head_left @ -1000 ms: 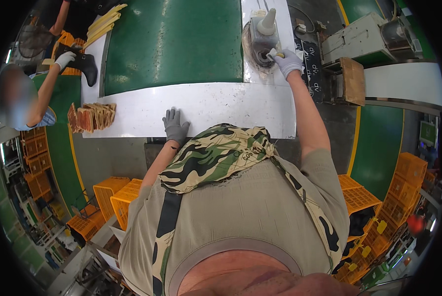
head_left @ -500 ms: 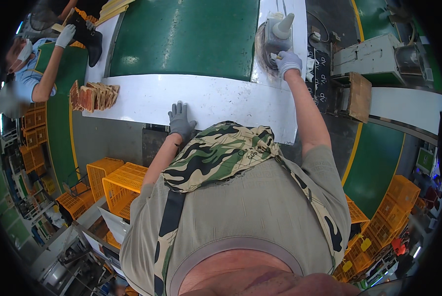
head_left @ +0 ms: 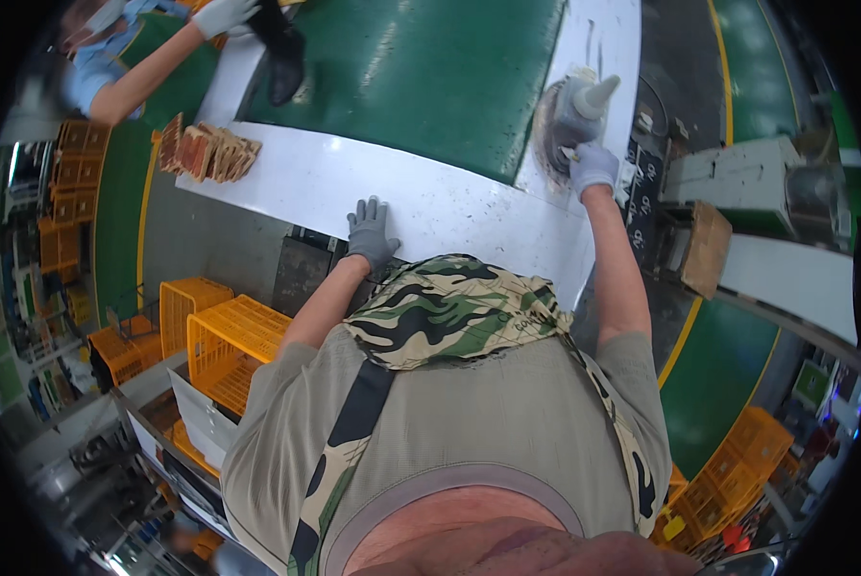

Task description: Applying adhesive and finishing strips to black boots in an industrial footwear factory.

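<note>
My left hand [head_left: 370, 233], in a grey glove, rests flat with fingers spread on the white table edge [head_left: 430, 206] beside the green conveyor belt [head_left: 421, 67]. My right hand [head_left: 594, 165], also gloved, reaches out to a round stained pad [head_left: 550, 134] on the white side strip. It grips a small brush-like stick there. A white squeeze bottle [head_left: 584, 101] with a pointed nozzle stands just beyond that hand.
A row of brown flat pieces [head_left: 209, 152] lies at the table's left end. Another person's gloved hand [head_left: 221, 14] holds a black shoe [head_left: 281, 48] over the belt. Orange crates [head_left: 224, 336] stand below left; a grey machine [head_left: 738, 182] sits at right.
The view has shifted, so the table and belt sit higher and closer. My hands keep their places on the table and at the pad. The other person's arm moved across the top left.
</note>
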The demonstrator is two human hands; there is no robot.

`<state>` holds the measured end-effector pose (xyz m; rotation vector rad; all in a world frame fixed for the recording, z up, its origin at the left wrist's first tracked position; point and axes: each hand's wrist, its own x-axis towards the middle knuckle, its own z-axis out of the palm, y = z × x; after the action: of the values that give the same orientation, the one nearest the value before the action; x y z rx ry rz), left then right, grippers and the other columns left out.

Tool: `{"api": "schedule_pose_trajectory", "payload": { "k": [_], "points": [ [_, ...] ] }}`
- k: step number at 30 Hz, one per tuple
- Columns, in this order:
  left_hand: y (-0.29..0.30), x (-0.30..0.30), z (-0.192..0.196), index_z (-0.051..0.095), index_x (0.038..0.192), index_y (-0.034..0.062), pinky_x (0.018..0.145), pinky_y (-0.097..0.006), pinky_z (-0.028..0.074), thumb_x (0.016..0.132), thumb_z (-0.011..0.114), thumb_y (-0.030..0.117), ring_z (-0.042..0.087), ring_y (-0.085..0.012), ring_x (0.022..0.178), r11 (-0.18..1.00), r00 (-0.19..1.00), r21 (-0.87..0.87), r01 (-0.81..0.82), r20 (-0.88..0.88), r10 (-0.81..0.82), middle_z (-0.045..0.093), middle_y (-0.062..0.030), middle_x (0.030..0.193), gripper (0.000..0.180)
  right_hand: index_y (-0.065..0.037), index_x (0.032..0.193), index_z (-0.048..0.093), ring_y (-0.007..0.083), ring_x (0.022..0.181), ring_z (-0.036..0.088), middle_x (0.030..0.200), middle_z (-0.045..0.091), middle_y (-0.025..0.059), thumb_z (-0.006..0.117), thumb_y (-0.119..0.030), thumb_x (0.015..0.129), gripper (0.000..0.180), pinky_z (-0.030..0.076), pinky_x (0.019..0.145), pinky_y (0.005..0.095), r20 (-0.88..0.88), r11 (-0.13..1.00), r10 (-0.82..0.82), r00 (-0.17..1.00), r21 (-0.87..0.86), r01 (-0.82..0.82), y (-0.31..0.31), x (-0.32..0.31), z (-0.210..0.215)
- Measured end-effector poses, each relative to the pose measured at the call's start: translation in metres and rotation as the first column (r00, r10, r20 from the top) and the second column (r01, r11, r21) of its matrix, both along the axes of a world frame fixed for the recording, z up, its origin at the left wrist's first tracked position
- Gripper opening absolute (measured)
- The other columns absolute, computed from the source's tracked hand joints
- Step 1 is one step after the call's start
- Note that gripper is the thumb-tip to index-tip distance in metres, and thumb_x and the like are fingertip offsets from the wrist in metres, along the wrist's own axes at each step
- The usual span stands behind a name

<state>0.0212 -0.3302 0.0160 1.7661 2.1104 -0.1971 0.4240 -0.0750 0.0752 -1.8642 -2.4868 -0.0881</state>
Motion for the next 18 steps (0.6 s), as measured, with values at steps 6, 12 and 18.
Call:
{"api": "schedule_pose_trajectory", "payload": {
  "k": [6,12,18],
  "points": [
    [0.012,0.002,0.007,0.038,0.144,0.0073,0.114,-0.058,0.02,0.074,0.072,0.039,0.019,-0.0415,0.144,0.997,0.997,-0.01,-0.075,0.029,0.075,0.026,-0.0198,0.155,0.085,-0.015,0.084,0.072,0.0317,0.084,0.067,0.088,0.068,0.0099,0.062,-0.023,0.079,0.014,0.053,0.074,0.0436,0.021,0.998,-0.009,1.0,-0.069,0.011,-0.015,0.003,0.005],
    [0.048,-0.02,0.023,0.044,0.139,0.0055,0.112,-0.048,0.032,0.075,0.072,0.026,0.033,-0.0373,0.138,0.973,0.966,0.217,0.076,0.226,-0.126,0.037,-0.0191,0.149,0.073,-0.015,0.076,0.069,0.0316,0.079,0.066,0.079,0.067,0.0096,0.068,-0.023,0.074,0.009,0.051,0.07,0.0437,-0.073,0.996,-0.076,0.994,0.033,0.079,-0.019,0.005,-0.001],
    [0.143,-0.025,0.085,0.048,0.135,0.0054,0.114,-0.046,0.031,0.076,0.069,0.015,0.037,-0.0341,0.136,0.735,0.771,0.253,0.628,-0.076,-0.632,0.043,-0.0174,0.144,0.064,-0.015,0.076,0.068,0.0317,0.079,0.066,0.081,0.068,0.01,0.069,-0.024,0.074,0.01,0.051,0.07,0.0436,-0.038,0.991,-0.137,0.99,-0.005,0.137,-0.027,0.005,0.0]
  ]
}}
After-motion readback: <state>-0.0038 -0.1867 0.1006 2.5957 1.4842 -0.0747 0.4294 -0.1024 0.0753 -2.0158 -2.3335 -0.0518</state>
